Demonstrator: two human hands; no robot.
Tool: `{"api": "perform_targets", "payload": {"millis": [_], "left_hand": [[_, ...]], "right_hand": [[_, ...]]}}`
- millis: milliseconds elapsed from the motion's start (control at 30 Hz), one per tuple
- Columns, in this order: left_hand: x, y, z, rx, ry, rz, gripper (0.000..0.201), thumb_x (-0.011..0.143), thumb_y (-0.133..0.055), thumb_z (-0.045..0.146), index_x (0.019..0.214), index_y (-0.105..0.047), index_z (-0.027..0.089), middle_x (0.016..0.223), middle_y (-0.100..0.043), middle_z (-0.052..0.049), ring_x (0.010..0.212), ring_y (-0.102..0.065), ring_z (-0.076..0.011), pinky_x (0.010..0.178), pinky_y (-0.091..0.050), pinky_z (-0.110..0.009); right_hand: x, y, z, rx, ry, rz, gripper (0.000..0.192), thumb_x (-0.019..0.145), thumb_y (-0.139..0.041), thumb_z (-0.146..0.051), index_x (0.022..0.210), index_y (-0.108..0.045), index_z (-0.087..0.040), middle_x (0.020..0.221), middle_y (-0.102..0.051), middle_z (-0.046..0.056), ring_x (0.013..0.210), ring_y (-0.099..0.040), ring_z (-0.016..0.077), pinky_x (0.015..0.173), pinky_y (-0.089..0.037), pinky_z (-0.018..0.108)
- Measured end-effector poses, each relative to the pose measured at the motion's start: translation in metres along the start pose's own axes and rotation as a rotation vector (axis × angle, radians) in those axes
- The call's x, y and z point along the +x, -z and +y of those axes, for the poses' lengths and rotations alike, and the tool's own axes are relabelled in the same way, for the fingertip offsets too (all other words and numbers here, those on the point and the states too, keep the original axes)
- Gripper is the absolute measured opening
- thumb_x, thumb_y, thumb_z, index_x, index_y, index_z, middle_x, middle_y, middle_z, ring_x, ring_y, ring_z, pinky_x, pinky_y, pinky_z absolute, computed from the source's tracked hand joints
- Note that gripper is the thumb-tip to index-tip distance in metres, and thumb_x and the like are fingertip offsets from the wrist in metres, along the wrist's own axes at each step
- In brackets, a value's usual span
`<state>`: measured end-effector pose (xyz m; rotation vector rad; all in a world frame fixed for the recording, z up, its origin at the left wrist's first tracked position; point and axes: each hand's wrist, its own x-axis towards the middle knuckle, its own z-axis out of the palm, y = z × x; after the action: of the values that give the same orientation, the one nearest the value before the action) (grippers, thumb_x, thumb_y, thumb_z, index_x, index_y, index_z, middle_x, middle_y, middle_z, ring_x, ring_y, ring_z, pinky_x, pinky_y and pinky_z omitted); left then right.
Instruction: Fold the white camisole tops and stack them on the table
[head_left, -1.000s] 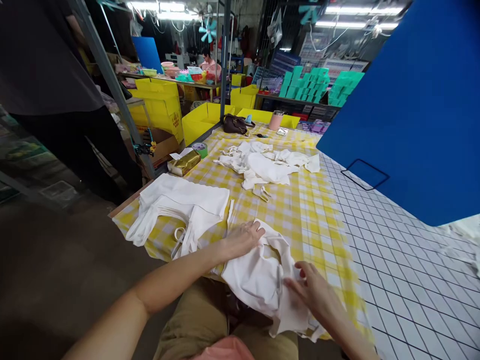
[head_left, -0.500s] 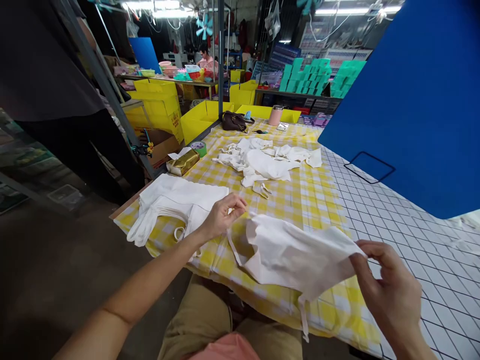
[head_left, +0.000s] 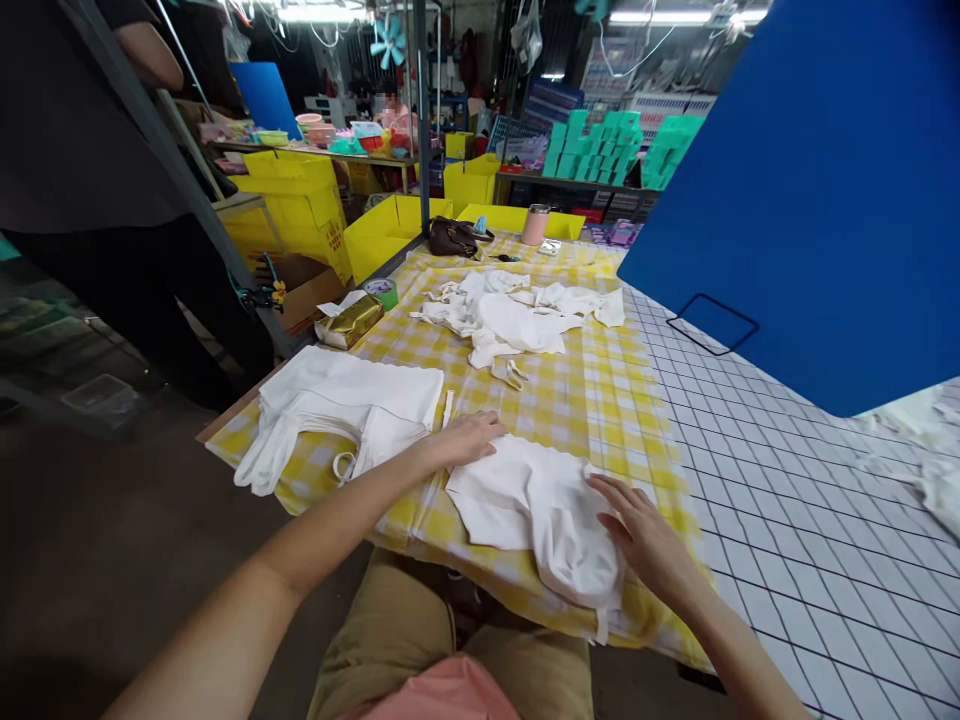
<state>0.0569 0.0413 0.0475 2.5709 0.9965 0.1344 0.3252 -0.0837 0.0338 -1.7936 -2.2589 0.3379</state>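
A white cloth garment piece (head_left: 536, 505) with a narrow strap at its lower right lies creased on the table in front of me. My left hand (head_left: 474, 437) rests on its upper left corner, fingers stretched out flat. At its right edge is my right hand (head_left: 634, 520), open, fingertips touching the fabric. Left of it lies a neat stack of similar white garment pieces (head_left: 352, 390), partly behind my left forearm. Farther back, a loose heap of white garment pieces (head_left: 517, 318) is spread across the cloth.
A yellow checked tablecloth (head_left: 555, 400) covers the table. Gold packet (head_left: 351, 322), green tape roll (head_left: 382, 292), dark bag (head_left: 454, 237) and pink tumbler (head_left: 535, 225) stand toward the back. A blue panel (head_left: 795, 200) rises at right. Another person (head_left: 90, 150) stands at left.
The garment piece, held up off the table by my right hand before, now lies on the cloth. My right hand has let go and moved left; my left hand has opened onto the fabric.
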Motion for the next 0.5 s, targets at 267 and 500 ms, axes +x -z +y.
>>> {"api": "perform_targets", "payload": {"millis": [267, 500], "left_hand": [[0.011, 0.008, -0.009, 0.040, 0.069, -0.073, 0.013, 0.075, -0.058, 0.019, 0.088, -0.062, 0.016, 0.096, -0.063, -0.007, 0.095, -0.055, -0.0216, 0.079, -0.041, -0.028], [0.002, 0.015, -0.023, -0.422, 0.175, 0.140, 0.018, 0.076, -0.055, 0.025, 0.080, -0.070, 0.016, 0.076, -0.069, -0.002, 0.072, -0.060, -0.0153, 0.066, -0.041, -0.023]], "right_hand": [[0.032, 0.012, 0.002, -0.102, 0.024, -0.359, 0.029, 0.083, -0.040, -0.024, 0.105, -0.057, -0.023, 0.104, -0.064, 0.008, 0.083, -0.062, 0.0214, 0.064, -0.048, 0.030], [0.028, 0.041, 0.001, 0.164, 0.097, -0.353, 0.028, 0.086, -0.043, -0.041, 0.078, -0.062, -0.022, 0.085, -0.065, 0.005, 0.077, -0.059, 0.0196, 0.068, -0.045, 0.031]]}}
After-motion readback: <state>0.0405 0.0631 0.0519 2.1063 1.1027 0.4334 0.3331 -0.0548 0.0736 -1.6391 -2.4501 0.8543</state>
